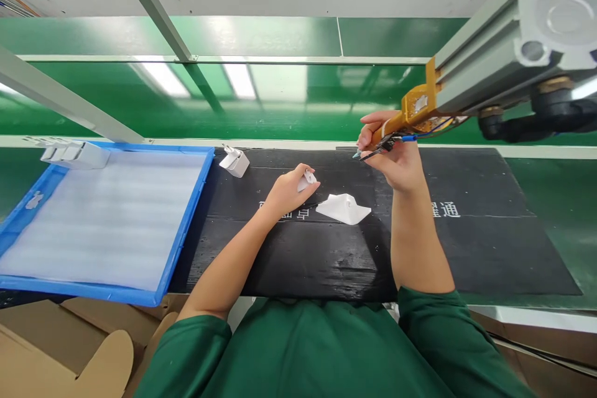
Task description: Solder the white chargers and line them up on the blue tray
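Note:
A white plug-in charger is held in my left hand, its fingers wrapped round it above the black mat. My right hand is closed round the narrow orange end of a tool, which has blue wiring and a thin tip pointing left. This tool joins a grey metal cylinder at the upper right. Between the hands, a crumpled white piece of sheet or cloth lies on the mat. Another white charger rests on the mat to the left, its prongs upward.
A blue tray lined with white sheet stands at the left, with several white chargers at its far left corner. The black mat covers the green bench. Grey frame posts rise at the back left. Cardboard lies below.

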Tool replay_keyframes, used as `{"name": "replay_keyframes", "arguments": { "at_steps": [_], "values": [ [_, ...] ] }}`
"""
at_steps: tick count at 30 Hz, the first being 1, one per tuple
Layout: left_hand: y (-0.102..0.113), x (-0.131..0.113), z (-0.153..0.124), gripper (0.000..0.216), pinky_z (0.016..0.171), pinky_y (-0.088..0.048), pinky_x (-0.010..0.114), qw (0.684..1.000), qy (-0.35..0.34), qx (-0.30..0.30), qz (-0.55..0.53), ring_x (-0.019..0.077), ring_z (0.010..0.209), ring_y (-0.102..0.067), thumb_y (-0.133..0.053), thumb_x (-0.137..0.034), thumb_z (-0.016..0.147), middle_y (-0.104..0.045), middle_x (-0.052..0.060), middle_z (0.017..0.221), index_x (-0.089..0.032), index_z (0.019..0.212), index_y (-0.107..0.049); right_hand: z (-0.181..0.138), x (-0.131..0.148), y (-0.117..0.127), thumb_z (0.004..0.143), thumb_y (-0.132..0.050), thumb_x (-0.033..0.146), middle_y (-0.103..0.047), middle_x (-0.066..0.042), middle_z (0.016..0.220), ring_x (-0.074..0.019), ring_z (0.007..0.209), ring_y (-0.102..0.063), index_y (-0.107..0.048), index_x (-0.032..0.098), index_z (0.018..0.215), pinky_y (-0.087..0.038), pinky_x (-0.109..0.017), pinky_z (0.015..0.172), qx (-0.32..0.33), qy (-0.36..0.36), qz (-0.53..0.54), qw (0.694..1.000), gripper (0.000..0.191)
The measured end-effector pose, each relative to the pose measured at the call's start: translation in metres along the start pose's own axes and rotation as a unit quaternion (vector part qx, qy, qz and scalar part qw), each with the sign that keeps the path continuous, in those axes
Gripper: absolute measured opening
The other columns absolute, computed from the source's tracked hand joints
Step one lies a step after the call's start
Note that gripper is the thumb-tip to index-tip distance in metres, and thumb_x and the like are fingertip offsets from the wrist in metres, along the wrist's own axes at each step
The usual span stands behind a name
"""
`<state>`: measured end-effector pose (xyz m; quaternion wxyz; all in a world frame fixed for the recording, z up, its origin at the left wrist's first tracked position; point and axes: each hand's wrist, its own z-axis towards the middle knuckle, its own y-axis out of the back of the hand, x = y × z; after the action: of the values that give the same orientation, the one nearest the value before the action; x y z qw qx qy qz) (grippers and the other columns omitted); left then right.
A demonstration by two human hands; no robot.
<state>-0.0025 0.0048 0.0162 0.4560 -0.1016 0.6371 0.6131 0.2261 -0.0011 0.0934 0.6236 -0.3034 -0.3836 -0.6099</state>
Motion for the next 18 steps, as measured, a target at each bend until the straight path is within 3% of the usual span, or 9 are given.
{"name": "replay_keyframes", "arguments": {
  "at_steps": [8, 14, 18],
  "values": [
    [-0.0068, 0.0052, 0.0023, 0.022, 0.068, -0.046, 0.024, 0.999, -0.013, -0.018, -0.033, 0.0138, 0.07, -0.063, -0.06, -0.037, 0.085, -0.072, 0.002, 0.09, -0.021, 0.1, -0.059, -0.0007, -0.0006, 0.0012, 0.072, -0.079, 0.042, -0.054, 0.001, 0.082, -0.013, 0.071, -0.054, -0.061, 0.029, 0.111, -0.055, -0.029, 0.064, -0.002, -0.002, 0.005, 1.0, 0.044],
    [-0.0101, 0.0002, -0.0006, 0.025, 0.073, -0.047, 0.026, 0.999, 0.0, -0.018, -0.029, 0.0149, 0.076, -0.063, -0.056, -0.038, 0.09, -0.071, 0.003, 0.098, -0.022, 0.109, -0.056, 0.0, 0.001, -0.0011, 0.071, -0.08, 0.04, -0.054, 0.002, 0.081, -0.0123, 0.07, -0.052, -0.061, 0.029, 0.108, -0.053, -0.029, 0.062, -0.013, 0.003, 0.006, 1.0, 0.043],
    [-0.0102, 0.0029, -0.0009, 0.024, 0.07, -0.045, 0.025, 1.0, 0.002, -0.019, -0.017, 0.0143, 0.071, -0.062, -0.056, -0.039, 0.091, -0.069, 0.001, 0.087, -0.021, 0.107, -0.057, 0.0006, 0.0021, -0.0016, 0.069, -0.082, 0.042, -0.054, 0.002, 0.08, -0.0122, 0.069, -0.05, -0.059, 0.027, 0.108, -0.051, -0.029, 0.061, -0.014, -0.009, 0.006, 1.0, 0.047]
  ]
}}
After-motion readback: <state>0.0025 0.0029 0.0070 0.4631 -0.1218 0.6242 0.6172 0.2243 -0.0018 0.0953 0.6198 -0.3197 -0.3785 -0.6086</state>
